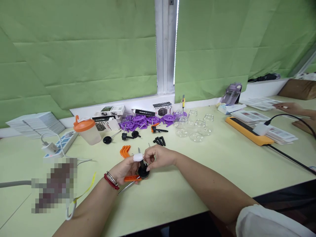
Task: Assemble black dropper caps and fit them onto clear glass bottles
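My left hand [127, 168], with a white wrap on one finger, is closed around a black round part [143, 171] with an orange handle [132, 178] and a metal rod [127, 187] sticking out below. My right hand [156, 157] pinches at the top of the same black part, its fingertips touching the rim; whether a smaller piece is between them is hidden. Just beyond the hands lie orange curved handles [125, 151] and several short black pieces [160, 141]. Farther back are black parts with metal rods [125, 136] and a black-and-orange assembly [158, 129].
Purple plastic rings [140, 122] and small boxes [108, 123] line the back. Clear glass jars [196, 131] stand right of them. A shaker bottle [87, 130] and power strip [61, 144] are left. An orange power strip [249, 131], paper stacks [278, 133] and another person's hands [293, 108] are right.
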### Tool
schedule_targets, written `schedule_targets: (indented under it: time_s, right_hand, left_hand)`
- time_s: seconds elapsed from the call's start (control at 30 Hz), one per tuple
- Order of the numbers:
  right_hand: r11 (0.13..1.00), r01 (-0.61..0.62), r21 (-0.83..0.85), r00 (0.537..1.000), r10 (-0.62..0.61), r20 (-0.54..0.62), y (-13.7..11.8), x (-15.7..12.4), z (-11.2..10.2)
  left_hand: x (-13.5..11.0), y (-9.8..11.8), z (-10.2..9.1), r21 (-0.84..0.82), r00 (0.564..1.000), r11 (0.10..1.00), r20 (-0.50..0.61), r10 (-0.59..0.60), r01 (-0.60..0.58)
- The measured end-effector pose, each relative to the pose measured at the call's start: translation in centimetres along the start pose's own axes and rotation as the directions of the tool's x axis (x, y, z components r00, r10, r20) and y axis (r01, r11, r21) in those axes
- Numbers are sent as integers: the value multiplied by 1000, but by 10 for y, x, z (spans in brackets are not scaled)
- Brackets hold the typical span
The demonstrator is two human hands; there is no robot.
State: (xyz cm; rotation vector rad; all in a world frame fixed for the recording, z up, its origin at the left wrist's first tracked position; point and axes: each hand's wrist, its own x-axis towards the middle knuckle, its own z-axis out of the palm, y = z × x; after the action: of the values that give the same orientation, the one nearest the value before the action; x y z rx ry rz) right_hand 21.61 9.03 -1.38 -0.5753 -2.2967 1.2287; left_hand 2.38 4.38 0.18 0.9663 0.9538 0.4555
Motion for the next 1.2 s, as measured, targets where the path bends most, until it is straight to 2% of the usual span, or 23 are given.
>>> schedule_targets:
  time_s: [0.13, 0.37, 0.6, 1.2]
  right_hand:
    - [1000, -16, 9, 1000, 16, -11, 0, 0, 1]
    - [994, -63, 89, 998, 65, -18, 2, 0, 3]
    - [998, 0, 55, 1000, 0, -4, 1, 0, 3]
    - [998, 0, 59, 1000, 0, -10, -5, -1, 2]
  left_hand:
    - [0, -1, -1, -13, 999, 1000, 41, 13, -12]
    - [-1, 1, 1, -25, 999, 1000, 45, 7, -6]
    - [-3, 3, 3, -3, 999, 1000, 43, 1, -1]
    - [-7, 5, 4, 52, 999, 999, 40, 9, -11]
